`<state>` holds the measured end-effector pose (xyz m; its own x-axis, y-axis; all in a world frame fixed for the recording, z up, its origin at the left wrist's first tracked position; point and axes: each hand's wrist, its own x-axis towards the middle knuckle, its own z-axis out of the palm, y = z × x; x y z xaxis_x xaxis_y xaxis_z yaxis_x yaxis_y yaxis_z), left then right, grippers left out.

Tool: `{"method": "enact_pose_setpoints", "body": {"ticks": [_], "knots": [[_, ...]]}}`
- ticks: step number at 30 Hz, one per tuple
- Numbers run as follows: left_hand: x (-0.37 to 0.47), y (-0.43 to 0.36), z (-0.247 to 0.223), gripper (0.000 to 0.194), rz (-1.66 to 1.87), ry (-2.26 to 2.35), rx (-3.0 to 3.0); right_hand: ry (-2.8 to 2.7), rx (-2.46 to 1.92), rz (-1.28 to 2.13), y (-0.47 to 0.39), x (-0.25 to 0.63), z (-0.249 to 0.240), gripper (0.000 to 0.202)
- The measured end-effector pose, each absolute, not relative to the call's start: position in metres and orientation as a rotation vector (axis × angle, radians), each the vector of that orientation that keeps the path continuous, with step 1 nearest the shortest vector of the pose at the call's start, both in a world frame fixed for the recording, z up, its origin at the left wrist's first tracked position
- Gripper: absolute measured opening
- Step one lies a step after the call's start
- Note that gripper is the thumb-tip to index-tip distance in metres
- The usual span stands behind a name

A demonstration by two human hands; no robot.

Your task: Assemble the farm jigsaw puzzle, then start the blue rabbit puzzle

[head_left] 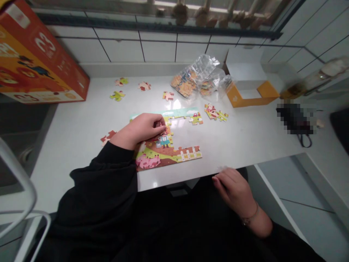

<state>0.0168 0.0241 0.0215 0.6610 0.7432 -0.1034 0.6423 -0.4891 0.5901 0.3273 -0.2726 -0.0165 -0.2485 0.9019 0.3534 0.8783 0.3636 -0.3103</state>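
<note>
While my left grip (pixel 146 127) lies over the left part of the puzzle (pixel 160 150), fingers bunched, I cannot tell whether they pinch a piece or only press. The puzzle sits on the bench (pixel 231 142), near its front edge, with a gap open to the right. Uneven pressure could pop its joints; a sideways shove could skew the fence strip (pixel 188 154), which juts out below that gap. My sleeve (pixel 117 160) might drag the brown piece (pixel 108 137) beside my wrist. My right grip (pixel 233 189) is half-curled by the edge; whether it holds anything, I cannot tell.
</note>
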Motion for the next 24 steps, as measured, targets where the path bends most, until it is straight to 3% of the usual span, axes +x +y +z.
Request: {"method": "enact_pose_setpoints", "body": {"ticks": [12, 17, 24], "knots": [[0.016, 0.009, 0.029, 0.018, 0.304, 1.048, 2.309, -2.049, -1.356, -0.202, -0.211, 0.272, -0.032, 0.039], [-0.003, -0.072, 0.052, 0.013, 0.569, 0.989, 2.388, -2.081, -1.381, -0.233, -0.213, 0.273, -0.035, 0.042], [0.029, -0.193, 0.07, 0.018, 0.35, 0.989, 2.612, -2.095, -1.374, -0.209, -0.216, 0.268, -0.036, 0.041]]}}
